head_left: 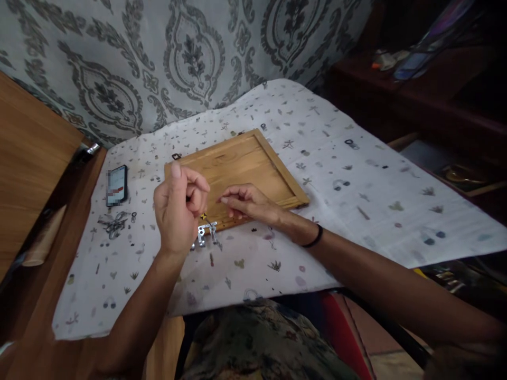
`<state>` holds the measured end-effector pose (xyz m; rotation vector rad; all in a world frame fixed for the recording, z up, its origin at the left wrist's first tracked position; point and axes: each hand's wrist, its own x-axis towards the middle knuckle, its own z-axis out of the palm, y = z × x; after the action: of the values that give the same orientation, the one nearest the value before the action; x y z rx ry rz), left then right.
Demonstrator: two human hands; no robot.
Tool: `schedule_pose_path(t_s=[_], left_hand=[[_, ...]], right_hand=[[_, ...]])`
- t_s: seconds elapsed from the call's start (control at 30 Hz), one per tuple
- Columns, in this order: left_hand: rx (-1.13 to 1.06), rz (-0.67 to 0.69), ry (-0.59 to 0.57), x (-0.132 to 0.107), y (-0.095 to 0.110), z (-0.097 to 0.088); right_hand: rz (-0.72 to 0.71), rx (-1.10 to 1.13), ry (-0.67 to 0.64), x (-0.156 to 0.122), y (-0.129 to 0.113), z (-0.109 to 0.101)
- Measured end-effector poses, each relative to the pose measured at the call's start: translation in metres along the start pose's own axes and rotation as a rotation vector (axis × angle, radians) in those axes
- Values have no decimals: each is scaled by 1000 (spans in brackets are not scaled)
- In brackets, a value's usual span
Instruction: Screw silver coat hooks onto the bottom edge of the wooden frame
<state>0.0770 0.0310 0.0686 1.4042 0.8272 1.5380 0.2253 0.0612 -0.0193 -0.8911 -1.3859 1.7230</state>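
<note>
Patterned clothing (257, 343) on a person's lap fills the foreground, as two bare forearms reach over a bench (348, 179) covered with a white printed cloth (380, 211). On it lies a framed wooden panel (241, 158), set at an angle, its near edge just in front of the person's hands.

The left hand (178, 206), thumb raised, curls its fingers around a slim tool (203, 216), of which a yellow-and-black part and a thin shaft show below the fist. Silver metal hardware (201, 235) sits beneath, at the panel's near edge, partly hidden by the same hand; whether the shaft touches the metal cannot be told.

The right hand (247, 203), a black band (315, 236) at its wrist, hovers over the panel near that edge, fingers drawn narrow toward the thumb; whether they pinch anything small is unclear.

To the left, a phone (118, 184) with a lit screen lies on the cloth near a cluster of shiny items (114, 225), too blurred to identify. Grey-and-white fabric (190, 53) with ornate motifs hangs behind the bench, and dark red furniture (428, 89) stands to the right.
</note>
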Motion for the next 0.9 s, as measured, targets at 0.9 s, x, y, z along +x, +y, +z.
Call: schedule_pose_path(t_s=[0.9], left_hand=[[-23,-113,-81,-1,12,-7]], right_hand=[[-43,17,-45,2,4,-1]])
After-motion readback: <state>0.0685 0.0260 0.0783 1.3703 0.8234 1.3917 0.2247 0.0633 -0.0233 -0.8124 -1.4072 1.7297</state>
